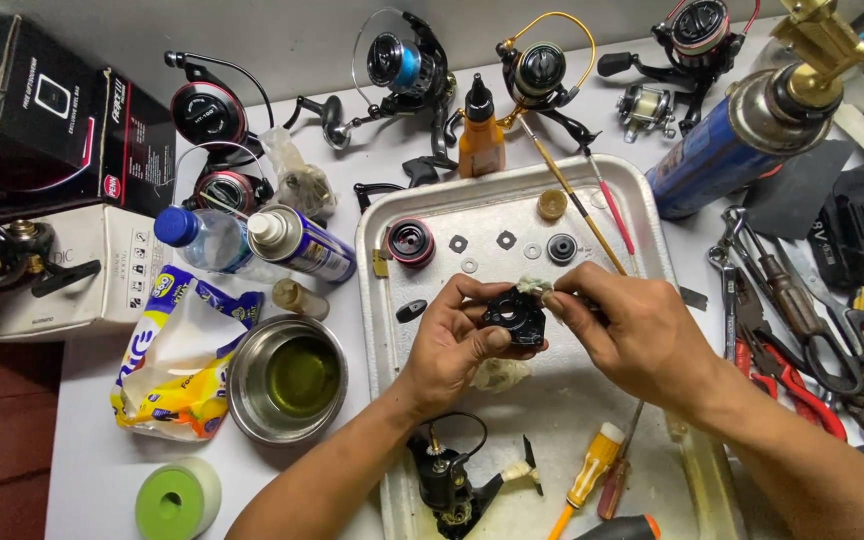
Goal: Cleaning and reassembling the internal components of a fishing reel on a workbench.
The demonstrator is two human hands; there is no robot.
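Over the metal tray (642, 215), my left hand (452, 345) grips a small black round reel part (515, 317). My right hand (627, 335) pinches a bit of white tissue (532, 288) against the top of that part. A crumpled tissue (500, 375) lies under my left hand. On the tray's far side sit a red-rimmed black spool (410, 242), small washers (482, 243), a black cap (561, 248) and a tan cap (552, 204). A black reel body (447, 480) and two screwdrivers (592, 475) lie at the tray's near end.
Left of the tray stand a steel bowl of yellowish liquid (289, 378), a spray can (302, 243), a water bottle (204, 238), a yellow bag (177, 365) and a green tape roll (177, 498). Several fishing reels (407, 65) line the back. A blue gas torch (722, 150) and pliers and scissors (802, 340) lie right.
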